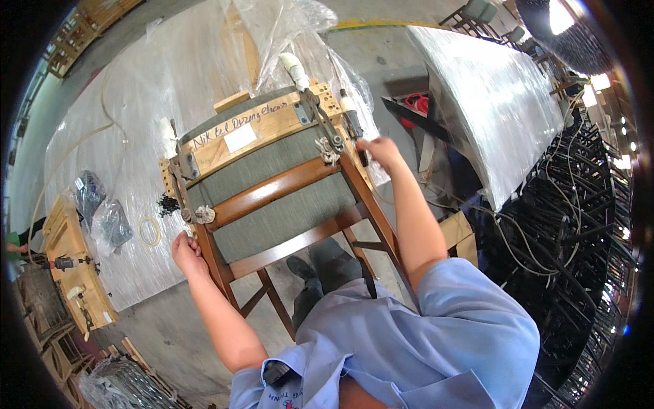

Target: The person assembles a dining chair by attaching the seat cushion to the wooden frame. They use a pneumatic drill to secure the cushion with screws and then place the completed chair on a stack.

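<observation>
Hands of one person grip an upturned wooden chair [286, 204] from both sides. The left hand [185, 253] is closed around the chair's left rear leg [212, 262], just below a metal clamp fitting [199, 215] that sits where the upper rung meets that leg. The right hand [379, 151] is closed on the opposite leg [371, 204] at its upper end, thumb and fingers wrapped over the wood; whether it also pinches the black tool handle [354, 126] just above it cannot be told. Between the two grips run two brown rungs [272, 192], and behind them shows the grey-green fabric underside of the seat [272, 170]. Above the grips, a pale wooden jig board [238, 133] with handwriting and a white label lies across the seat frame, with a second metal clamp [320, 126] just left of the right hand. A white, plastic-wrapped leg end [294, 68] projects beyond the board, well above both hands. The chair rests against a workbench covered in clear plastic sheet [136, 102]. Left of the left hand, on the sheet, lie a loop of pale band [150, 232] and two dark plastic bags [102, 211]. Further left stands a wooden fixture [71, 273] with small tools. Right of the right hand sit a wrapped panel [490, 102] and stacked dark metal chair frames [579, 225]. Below the grips, the person's blue shirt [422, 341] and dark shoes [320, 262] are visible.
</observation>
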The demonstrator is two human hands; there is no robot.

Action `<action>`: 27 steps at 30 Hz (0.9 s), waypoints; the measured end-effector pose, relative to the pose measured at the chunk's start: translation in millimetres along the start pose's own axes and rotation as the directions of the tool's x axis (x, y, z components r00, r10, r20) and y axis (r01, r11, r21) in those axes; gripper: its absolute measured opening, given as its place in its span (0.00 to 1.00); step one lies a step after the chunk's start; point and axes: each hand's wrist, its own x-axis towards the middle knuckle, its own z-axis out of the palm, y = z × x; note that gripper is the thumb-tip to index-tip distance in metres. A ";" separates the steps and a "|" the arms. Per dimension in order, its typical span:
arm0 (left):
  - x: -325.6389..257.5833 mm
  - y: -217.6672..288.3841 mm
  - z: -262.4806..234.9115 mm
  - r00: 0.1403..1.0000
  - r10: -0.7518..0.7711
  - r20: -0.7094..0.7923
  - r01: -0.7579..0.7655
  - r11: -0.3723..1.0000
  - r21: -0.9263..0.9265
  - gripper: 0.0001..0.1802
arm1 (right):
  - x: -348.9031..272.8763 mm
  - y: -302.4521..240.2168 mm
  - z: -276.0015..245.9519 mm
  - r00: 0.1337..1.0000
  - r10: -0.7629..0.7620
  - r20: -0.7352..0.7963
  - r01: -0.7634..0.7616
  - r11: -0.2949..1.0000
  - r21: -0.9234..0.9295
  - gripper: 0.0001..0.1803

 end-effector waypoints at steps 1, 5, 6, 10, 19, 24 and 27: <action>-0.4 1.6 1.3 1.000 -0.009 -0.009 0.009 1.000 -0.017 0.06 | 14.4 -6.8 4.7 0.951 -0.168 -0.261 0.153 0.985 -0.078 0.34; -6.1 5.0 1.0 1.000 -0.017 -0.015 0.016 0.992 -0.121 0.10 | 79.5 -14.3 21.6 0.899 -0.367 -0.239 0.295 0.911 -0.288 0.35; -8.2 5.9 -4.5 0.999 0.007 -0.037 -0.012 0.990 -0.138 0.11 | 85.4 -25.0 28.1 0.924 -0.339 -0.178 0.274 0.910 -0.311 0.36; -22.5 13.5 -1.7 0.996 0.079 -0.051 -0.088 0.974 -0.210 0.12 | 92.0 -40.5 16.2 0.966 -0.242 -0.090 0.216 0.949 -0.229 0.40; -84.1 43.3 15.6 0.969 0.228 0.099 -0.183 0.922 -0.340 0.08 | -0.5 -15.1 -92.2 0.900 -0.323 0.294 -0.011 0.656 0.755 0.19; -162.6 40.1 72.6 0.871 0.127 0.475 0.036 0.948 -0.318 0.03 | -183.9 1.2 -126.5 0.743 -0.584 0.326 0.071 0.553 0.830 0.25; -185.2 16.5 85.0 0.700 -0.005 0.714 0.186 0.967 -0.176 0.04 | -296.6 -7.3 -95.7 0.749 -0.575 0.330 0.032 0.529 0.848 0.30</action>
